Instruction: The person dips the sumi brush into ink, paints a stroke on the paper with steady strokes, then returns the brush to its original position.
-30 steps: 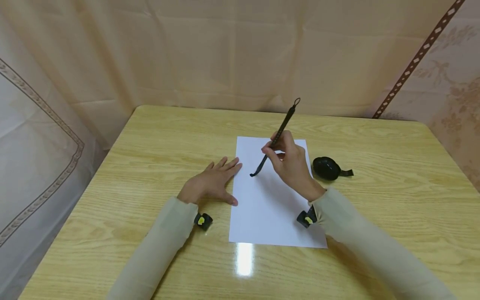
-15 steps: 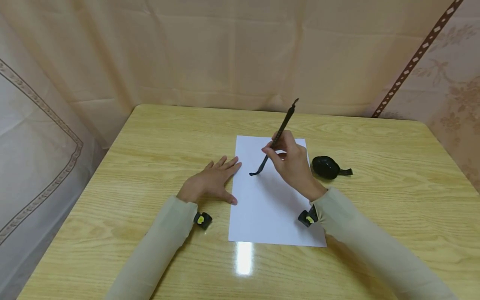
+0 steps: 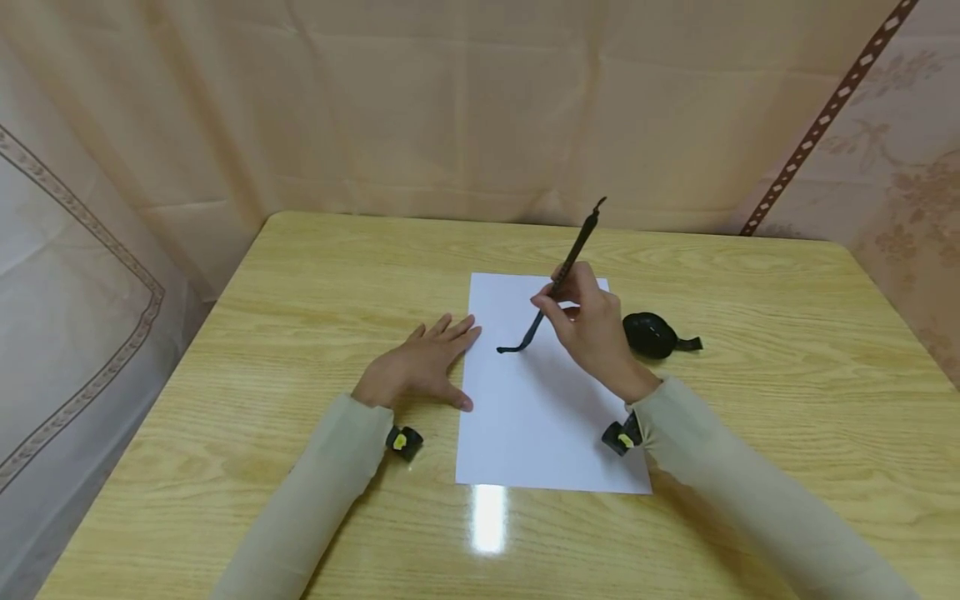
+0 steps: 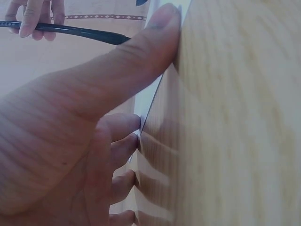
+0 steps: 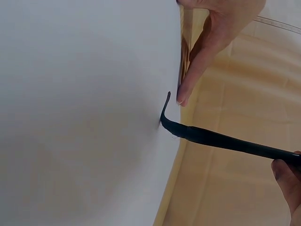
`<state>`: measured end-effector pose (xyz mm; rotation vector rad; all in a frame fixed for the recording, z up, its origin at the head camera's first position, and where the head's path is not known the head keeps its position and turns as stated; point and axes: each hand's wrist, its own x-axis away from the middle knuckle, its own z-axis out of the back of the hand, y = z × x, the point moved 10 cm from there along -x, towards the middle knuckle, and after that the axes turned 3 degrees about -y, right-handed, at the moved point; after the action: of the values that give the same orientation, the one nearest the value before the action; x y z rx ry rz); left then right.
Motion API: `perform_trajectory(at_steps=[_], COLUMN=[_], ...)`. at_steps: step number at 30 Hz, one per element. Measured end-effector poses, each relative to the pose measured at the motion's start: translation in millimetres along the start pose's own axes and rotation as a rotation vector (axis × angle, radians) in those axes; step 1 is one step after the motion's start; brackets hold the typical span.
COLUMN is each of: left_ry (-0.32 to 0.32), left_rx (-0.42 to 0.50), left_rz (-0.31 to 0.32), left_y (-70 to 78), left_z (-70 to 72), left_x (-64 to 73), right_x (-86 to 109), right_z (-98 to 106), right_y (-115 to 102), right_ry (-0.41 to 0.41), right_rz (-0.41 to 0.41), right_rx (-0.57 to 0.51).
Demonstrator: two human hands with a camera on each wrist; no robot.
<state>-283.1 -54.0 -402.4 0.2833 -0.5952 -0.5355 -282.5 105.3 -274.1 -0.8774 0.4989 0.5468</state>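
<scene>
The table [image 3: 225, 400] looks like wood, with wavy lines in it, and its top is smooth and shiny enough to show a bright patch of light. The paper [image 3: 525, 442] is smooth and not shiny. The brush [image 3: 577, 246] has a smooth, shiny handle. The round black thing [image 3: 649, 335] is very glossy, like hard plastic. The sleeves [image 3: 322, 483] are dull cloth, and the curtain [image 3: 420, 100] is creased cloth.

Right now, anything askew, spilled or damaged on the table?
Nothing stands out. The white sheet looks intact, its one dark stroke meets the brush in the right grip, and no drips show. The bright tabletop patch looks like glare, not a spill.
</scene>
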Motion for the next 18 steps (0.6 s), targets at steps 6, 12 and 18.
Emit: perform_trajectory(at_steps=[6, 12, 18], left_ry=[-0.001, -0.004, -0.002], left_rx=[0.004, 0.011, 0.017], left_rz=[-0.001, -0.007, -0.016], left_y=[0.7, 1.4, 2.0], left_z=[0.1, 0.4, 0.5], left_x=[1.1, 1.8, 1.8], right_x=[1.2, 2.3, 4.0], right_z=[3.0, 6.0, 9.0], right_y=[2.6, 5.5, 8.6], right_ry=[0.003, 0.006, 0.000], right_rz=[-0.015, -0.027, -0.044], right_rx=[0.007, 0.009, 0.014])
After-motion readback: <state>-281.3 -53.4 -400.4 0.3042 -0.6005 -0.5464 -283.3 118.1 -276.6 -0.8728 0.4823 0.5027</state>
